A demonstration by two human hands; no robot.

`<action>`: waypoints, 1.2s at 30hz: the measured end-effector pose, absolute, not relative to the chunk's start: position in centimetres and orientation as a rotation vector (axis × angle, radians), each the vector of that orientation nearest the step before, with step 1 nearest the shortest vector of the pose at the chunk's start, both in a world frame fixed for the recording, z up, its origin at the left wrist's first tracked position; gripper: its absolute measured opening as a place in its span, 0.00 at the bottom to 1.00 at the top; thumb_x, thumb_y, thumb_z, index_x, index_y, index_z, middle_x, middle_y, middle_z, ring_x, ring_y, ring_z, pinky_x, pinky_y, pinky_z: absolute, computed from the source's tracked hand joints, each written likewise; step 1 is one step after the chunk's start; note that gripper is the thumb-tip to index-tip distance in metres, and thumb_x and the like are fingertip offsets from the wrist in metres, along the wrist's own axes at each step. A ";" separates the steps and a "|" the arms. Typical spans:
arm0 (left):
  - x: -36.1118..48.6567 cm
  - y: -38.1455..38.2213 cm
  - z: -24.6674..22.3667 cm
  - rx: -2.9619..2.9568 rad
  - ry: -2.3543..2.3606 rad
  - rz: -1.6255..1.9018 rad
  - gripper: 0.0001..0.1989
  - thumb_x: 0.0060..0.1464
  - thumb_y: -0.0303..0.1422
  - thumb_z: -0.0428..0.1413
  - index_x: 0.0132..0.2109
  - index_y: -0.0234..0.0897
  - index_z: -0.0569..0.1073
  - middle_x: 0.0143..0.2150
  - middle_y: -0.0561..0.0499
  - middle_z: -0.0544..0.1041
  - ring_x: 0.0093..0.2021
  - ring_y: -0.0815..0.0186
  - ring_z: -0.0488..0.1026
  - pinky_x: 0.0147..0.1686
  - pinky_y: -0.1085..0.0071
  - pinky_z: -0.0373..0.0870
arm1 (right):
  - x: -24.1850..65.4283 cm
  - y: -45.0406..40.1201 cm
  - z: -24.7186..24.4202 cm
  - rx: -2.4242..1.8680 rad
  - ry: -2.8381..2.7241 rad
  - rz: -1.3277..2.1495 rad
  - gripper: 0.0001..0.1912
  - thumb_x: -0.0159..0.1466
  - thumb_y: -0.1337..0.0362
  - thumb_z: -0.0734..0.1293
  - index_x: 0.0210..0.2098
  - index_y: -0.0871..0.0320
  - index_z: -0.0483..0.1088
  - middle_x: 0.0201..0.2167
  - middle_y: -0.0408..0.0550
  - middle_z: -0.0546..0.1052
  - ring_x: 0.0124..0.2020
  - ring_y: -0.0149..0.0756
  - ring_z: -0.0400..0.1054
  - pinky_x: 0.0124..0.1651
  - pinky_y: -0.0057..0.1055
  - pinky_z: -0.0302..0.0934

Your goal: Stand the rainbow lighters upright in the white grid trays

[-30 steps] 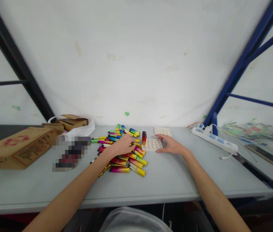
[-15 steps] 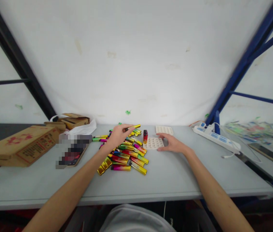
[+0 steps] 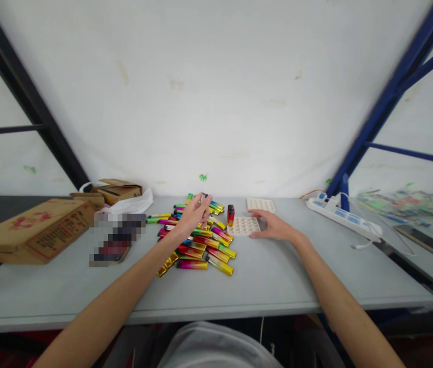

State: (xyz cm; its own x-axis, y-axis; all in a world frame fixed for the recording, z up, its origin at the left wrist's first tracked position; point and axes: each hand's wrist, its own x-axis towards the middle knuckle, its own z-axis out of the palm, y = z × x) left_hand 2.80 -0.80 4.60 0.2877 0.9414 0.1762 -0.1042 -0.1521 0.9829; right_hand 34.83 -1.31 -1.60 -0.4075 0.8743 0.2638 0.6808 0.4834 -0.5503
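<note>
My left hand (image 3: 192,214) is closed around a lighter (image 3: 203,197) above the pile; only its top end shows, the rest hidden by my fingers. Below it lie several shiny multicoloured lighters (image 3: 193,251) in yellow, red, pink, green and blue. To the right is a white tray (image 3: 246,227) with rows of small holes. Red and black lighters (image 3: 231,216) stand upright at its left end. My right hand (image 3: 272,226) grips the tray's right end, thumb at the near side and fingers at the far side.
A second white holed tray (image 3: 261,205) lies near the wall. At left are a cardboard box (image 3: 34,227), an open carton (image 3: 119,191), a white plastic bag (image 3: 134,203) and a partly blurred phone (image 3: 122,240). A white power strip (image 3: 342,219) lies at right.
My left hand has turned the lighter from lying sideways, its yellow end pointing right, to roughly upright within the fingers. My right hand remains at the tray.
</note>
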 end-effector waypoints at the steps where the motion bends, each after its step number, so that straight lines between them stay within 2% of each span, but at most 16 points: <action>1: 2.9 -0.9 4.6 1.360 0.845 1.118 0.25 0.55 0.56 0.62 0.34 0.42 0.62 0.19 0.64 0.57 0.15 0.76 0.51 0.14 0.79 0.52 | 34.8 -1.3 -1.6 -1.281 -2.214 0.493 0.45 0.53 0.48 0.80 0.66 0.54 0.67 0.60 0.59 0.75 0.58 0.55 0.72 0.64 0.54 0.62; 3: 3.0 -1.1 4.6 1.308 0.854 1.073 0.26 0.55 0.57 0.61 0.32 0.41 0.62 0.20 0.64 0.53 0.15 0.76 0.48 0.13 0.80 0.45 | 34.8 -1.3 -1.5 -1.286 -2.214 0.490 0.45 0.53 0.48 0.80 0.66 0.55 0.67 0.60 0.60 0.75 0.58 0.55 0.71 0.64 0.54 0.62; 6: 3.2 -1.1 4.5 1.326 0.923 1.055 0.27 0.56 0.56 0.60 0.27 0.40 0.59 0.19 0.63 0.51 0.15 0.77 0.45 0.14 0.78 0.40 | 34.7 -1.4 -1.4 -1.307 -2.216 0.480 0.46 0.53 0.49 0.80 0.66 0.57 0.67 0.60 0.61 0.74 0.59 0.55 0.70 0.65 0.54 0.61; 16: 3.7 -1.5 3.7 1.473 1.006 1.122 0.21 0.55 0.42 0.56 0.21 0.41 0.56 0.16 0.60 0.51 0.15 0.75 0.47 0.16 0.76 0.42 | 34.6 -1.6 -1.1 -1.293 -2.227 0.495 0.45 0.54 0.50 0.80 0.66 0.56 0.67 0.60 0.60 0.74 0.57 0.54 0.72 0.64 0.53 0.63; 21: 3.6 -1.7 3.8 1.509 0.970 1.092 0.22 0.57 0.48 0.55 0.23 0.40 0.59 0.16 0.61 0.53 0.15 0.76 0.49 0.14 0.77 0.45 | 34.6 -1.4 -1.3 -1.290 -2.228 0.487 0.46 0.54 0.50 0.80 0.66 0.58 0.66 0.60 0.61 0.74 0.57 0.54 0.72 0.64 0.53 0.63; 25: 3.5 -1.6 3.8 1.605 0.936 1.026 0.25 0.58 0.54 0.54 0.25 0.39 0.63 0.20 0.57 0.64 0.15 0.73 0.61 0.14 0.75 0.58 | 34.7 -1.3 -1.5 -1.294 -2.231 0.482 0.46 0.53 0.50 0.80 0.66 0.58 0.66 0.60 0.61 0.74 0.57 0.54 0.72 0.64 0.54 0.63; 27: 3.6 -1.6 3.7 1.613 0.945 1.009 0.25 0.58 0.55 0.55 0.26 0.38 0.63 0.22 0.57 0.65 0.16 0.73 0.64 0.16 0.75 0.61 | 34.7 -1.3 -1.4 -1.291 -2.233 0.477 0.46 0.53 0.50 0.80 0.66 0.57 0.66 0.60 0.61 0.75 0.57 0.54 0.72 0.64 0.54 0.63; 29: 3.8 -1.6 3.5 1.576 0.934 0.993 0.25 0.58 0.55 0.56 0.29 0.39 0.61 0.22 0.60 0.62 0.15 0.74 0.60 0.15 0.76 0.60 | 34.6 -1.4 -1.3 -1.290 -2.232 0.475 0.45 0.53 0.50 0.80 0.66 0.57 0.66 0.59 0.60 0.75 0.57 0.54 0.72 0.63 0.53 0.63; 34: 4.5 -1.7 2.8 1.520 0.929 1.005 0.23 0.60 0.56 0.55 0.36 0.42 0.60 0.23 0.64 0.61 0.13 0.77 0.49 0.10 0.79 0.47 | 34.5 -1.5 -1.1 -1.304 -2.245 0.479 0.47 0.53 0.51 0.81 0.66 0.59 0.65 0.60 0.62 0.74 0.57 0.55 0.72 0.64 0.53 0.63; 36: 4.6 -1.6 2.6 1.542 0.916 1.012 0.23 0.61 0.56 0.54 0.36 0.42 0.61 0.24 0.63 0.62 0.12 0.77 0.51 0.10 0.78 0.49 | 34.5 -1.5 -1.1 -1.308 -2.247 0.482 0.47 0.54 0.51 0.81 0.67 0.60 0.65 0.60 0.63 0.74 0.57 0.55 0.72 0.64 0.53 0.63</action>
